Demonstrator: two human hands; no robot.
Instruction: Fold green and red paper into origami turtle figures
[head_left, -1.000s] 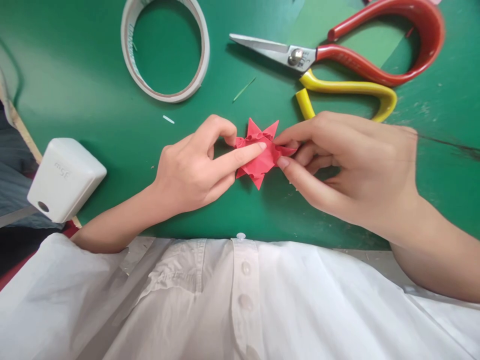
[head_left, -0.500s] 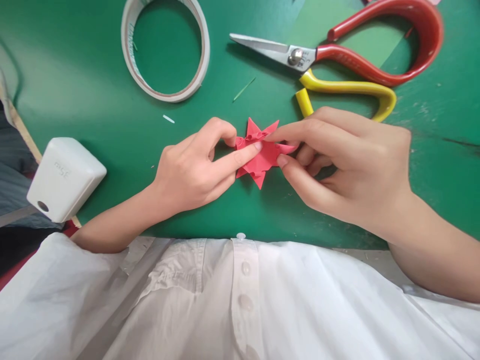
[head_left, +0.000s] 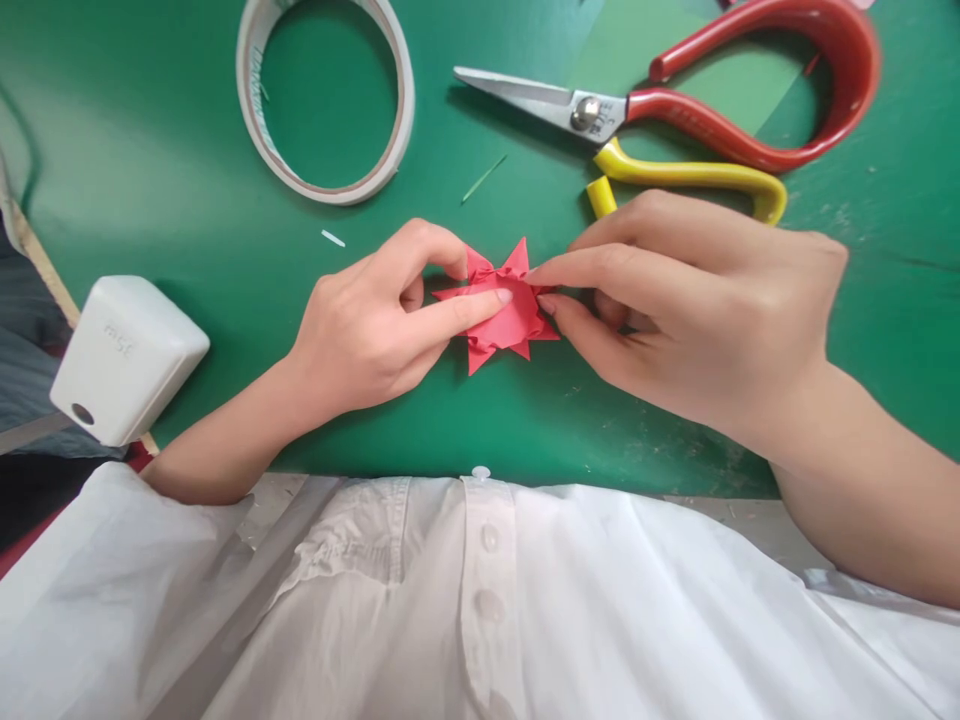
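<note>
A red folded paper star with several pointed tips lies on the green table, between both hands. My left hand holds its left side, one fingertip pressed on the star's flat middle and another finger curled at the upper left tip. From the right, my right hand pinches the star's right edge between thumb and forefinger. Its other fingers are curled under and partly hidden. The tips beneath my left hand are partly covered.
Scissors with red and yellow handles lie beyond my right hand, over a light green paper sheet. A tape roll lies at upper left. A white box-shaped device stands at the left edge. Small paper scraps dot the table.
The paper star has turned, so its tips point differently, and it sits slightly further left. My right thumb and forefinger have come closer together on its right edge.
</note>
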